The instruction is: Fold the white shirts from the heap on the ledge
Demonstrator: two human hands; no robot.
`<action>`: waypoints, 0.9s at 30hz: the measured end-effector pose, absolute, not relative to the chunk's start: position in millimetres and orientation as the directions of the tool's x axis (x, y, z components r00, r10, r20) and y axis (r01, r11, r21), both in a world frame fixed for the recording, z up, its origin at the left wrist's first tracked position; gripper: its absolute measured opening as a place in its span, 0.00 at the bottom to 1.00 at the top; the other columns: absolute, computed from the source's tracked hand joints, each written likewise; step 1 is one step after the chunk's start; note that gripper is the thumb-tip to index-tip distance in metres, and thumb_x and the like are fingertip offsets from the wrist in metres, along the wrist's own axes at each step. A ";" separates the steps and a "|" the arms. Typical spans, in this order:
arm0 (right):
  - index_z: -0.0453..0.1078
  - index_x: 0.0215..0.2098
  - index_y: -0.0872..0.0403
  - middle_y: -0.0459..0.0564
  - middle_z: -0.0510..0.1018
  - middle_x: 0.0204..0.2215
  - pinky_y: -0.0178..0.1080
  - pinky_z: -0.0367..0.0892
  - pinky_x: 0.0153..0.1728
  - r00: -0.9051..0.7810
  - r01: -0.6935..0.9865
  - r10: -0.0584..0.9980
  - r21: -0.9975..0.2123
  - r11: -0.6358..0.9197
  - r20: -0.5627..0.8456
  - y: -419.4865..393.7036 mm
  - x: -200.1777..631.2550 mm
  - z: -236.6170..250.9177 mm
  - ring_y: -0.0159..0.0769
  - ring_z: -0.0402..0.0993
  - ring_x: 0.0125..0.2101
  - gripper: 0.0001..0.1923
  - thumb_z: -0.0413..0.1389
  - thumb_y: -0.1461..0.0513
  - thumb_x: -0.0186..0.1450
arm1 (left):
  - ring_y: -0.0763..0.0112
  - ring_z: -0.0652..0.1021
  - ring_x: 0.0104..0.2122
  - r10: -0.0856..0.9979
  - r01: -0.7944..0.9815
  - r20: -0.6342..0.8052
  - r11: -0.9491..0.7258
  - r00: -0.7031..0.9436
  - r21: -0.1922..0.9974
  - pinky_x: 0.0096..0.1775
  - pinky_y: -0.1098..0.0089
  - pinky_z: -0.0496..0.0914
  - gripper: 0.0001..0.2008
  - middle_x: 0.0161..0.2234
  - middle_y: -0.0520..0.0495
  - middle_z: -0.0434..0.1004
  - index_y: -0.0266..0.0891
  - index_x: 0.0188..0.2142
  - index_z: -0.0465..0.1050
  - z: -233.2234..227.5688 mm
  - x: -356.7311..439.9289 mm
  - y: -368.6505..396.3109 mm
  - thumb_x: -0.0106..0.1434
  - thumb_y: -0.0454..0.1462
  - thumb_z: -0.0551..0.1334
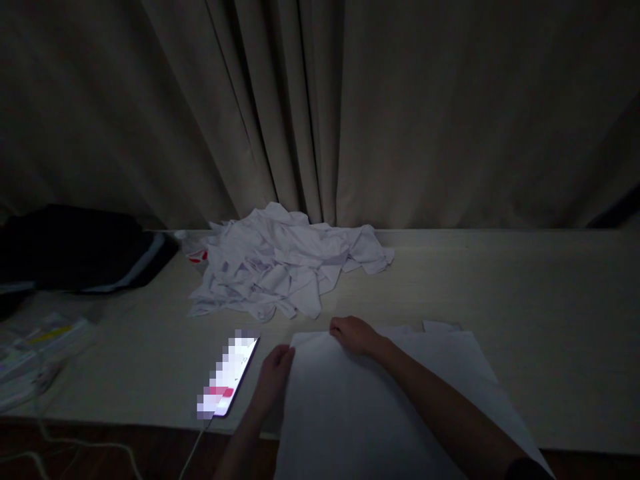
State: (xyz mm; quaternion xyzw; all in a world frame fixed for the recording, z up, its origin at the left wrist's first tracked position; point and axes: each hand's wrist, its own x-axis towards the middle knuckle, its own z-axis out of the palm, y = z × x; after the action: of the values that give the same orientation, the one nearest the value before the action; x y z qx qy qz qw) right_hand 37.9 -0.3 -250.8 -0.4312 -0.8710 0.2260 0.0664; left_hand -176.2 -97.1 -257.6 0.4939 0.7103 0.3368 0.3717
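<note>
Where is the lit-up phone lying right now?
In the head view, the glowing phone lies near the table's front edge, just left of the left hand, in front of the crumpled pile of white cloth.

Bare table (pixel 525 300) right; crumpled cloth heap (pixel 285 267) ahead, lit phone (pixel 230 377) left.

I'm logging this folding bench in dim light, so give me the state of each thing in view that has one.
white garment: spread flat, hanging over the table's near edge
left hand: resting on the garment's left edge
right hand: pinching the garment's top edge
white clothes pile: crumpled, unfolded
phone: screen lit, cable plugged in
dark garment: bunched at the table's left end
curtain: drawn shut
</note>
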 end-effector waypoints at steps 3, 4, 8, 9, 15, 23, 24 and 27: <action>0.71 0.41 0.50 0.47 0.78 0.39 0.33 0.60 0.36 -0.618 0.723 0.783 -0.443 0.530 -0.071 -1.2 39.4 -241.1 0.33 0.73 0.38 0.13 0.46 0.58 0.67 | 0.65 0.75 0.32 0.953 0.471 -0.220 0.295 -0.209 0.831 0.34 0.67 0.69 0.23 0.30 0.49 0.76 0.38 0.32 0.70 -250.5 -182.0 -101.5 0.56 0.54 0.51; 0.71 0.41 0.49 0.46 0.78 0.39 0.33 0.60 0.36 -0.619 0.724 0.782 -0.438 0.533 -0.072 0.4 39.1 -240.1 0.33 0.73 0.38 0.12 0.47 0.58 0.67 | 0.65 0.75 0.33 0.952 0.507 -0.227 0.302 -0.206 0.807 0.34 0.68 0.69 0.23 0.31 0.48 0.77 0.38 0.34 0.70 -251.2 -183.7 -100.5 0.57 0.54 0.50; 0.72 0.40 0.52 0.51 0.79 0.38 0.36 0.62 0.37 -0.562 0.790 0.821 -0.364 0.494 -0.104 7.8 37.0 -248.2 0.38 0.73 0.39 0.12 0.51 0.56 0.65 | 0.61 0.76 0.38 0.947 0.690 -0.215 0.320 -0.237 0.649 0.40 0.65 0.68 0.19 0.35 0.41 0.78 0.37 0.33 0.71 -265.6 -185.5 -87.9 0.60 0.45 0.48; 0.72 0.40 0.53 0.54 0.79 0.38 0.38 0.62 0.37 -0.543 0.808 0.832 -0.340 0.482 -0.113 8.3 37.3 -252.1 0.40 0.74 0.39 0.12 0.51 0.56 0.65 | 0.60 0.76 0.38 0.945 0.714 -0.211 0.328 -0.251 0.619 0.40 0.64 0.67 0.18 0.36 0.39 0.78 0.36 0.33 0.72 -270.0 -185.3 -85.1 0.59 0.44 0.48; 0.72 0.41 0.54 0.56 0.78 0.40 0.41 0.61 0.42 -0.562 0.806 0.822 -0.283 0.519 -0.095 4.2 47.8 -270.8 0.42 0.72 0.43 0.16 0.48 0.54 0.67 | 0.60 0.77 0.40 0.937 0.753 -0.213 0.348 -0.276 0.559 0.39 0.65 0.66 0.22 0.41 0.38 0.78 0.39 0.42 0.70 -286.8 -184.0 -84.6 0.62 0.49 0.46; 0.73 0.39 0.57 0.56 0.78 0.38 0.41 0.60 0.45 -0.556 0.803 0.831 -0.280 0.527 -0.032 3.6 44.3 -268.9 0.42 0.70 0.43 0.14 0.51 0.56 0.65 | 0.60 0.77 0.37 0.936 0.810 -0.214 0.350 -0.280 0.470 0.36 0.63 0.67 0.18 0.39 0.39 0.77 0.38 0.39 0.70 -284.6 -170.0 -75.7 0.61 0.46 0.48; 0.72 0.43 0.56 0.56 0.77 0.41 0.42 0.60 0.46 -0.536 0.811 0.844 -0.285 0.511 -0.013 0.5 49.7 -266.6 0.41 0.69 0.44 0.15 0.50 0.55 0.66 | 0.59 0.77 0.38 0.936 0.815 -0.199 0.350 -0.289 0.462 0.37 0.62 0.67 0.19 0.41 0.38 0.76 0.39 0.41 0.69 -280.3 -170.7 -79.6 0.61 0.46 0.47; 0.65 0.53 0.54 0.54 0.73 0.49 0.42 0.58 0.51 -0.475 0.817 0.877 -0.331 0.472 0.076 -20.5 95.7 -263.9 0.39 0.65 0.50 0.19 0.44 0.57 0.68 | 0.58 0.74 0.46 0.973 0.853 -0.077 0.229 -0.219 0.470 0.46 0.60 0.67 0.22 0.49 0.37 0.71 0.38 0.49 0.66 -270.6 -184.5 -111.8 0.62 0.45 0.45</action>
State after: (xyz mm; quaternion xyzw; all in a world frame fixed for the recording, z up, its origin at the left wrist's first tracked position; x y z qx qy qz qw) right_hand 95.7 -20.5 -263.9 -0.4985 -0.8496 0.1252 0.1184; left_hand -184.5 -111.8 -270.6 0.5983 0.7627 0.1660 0.1809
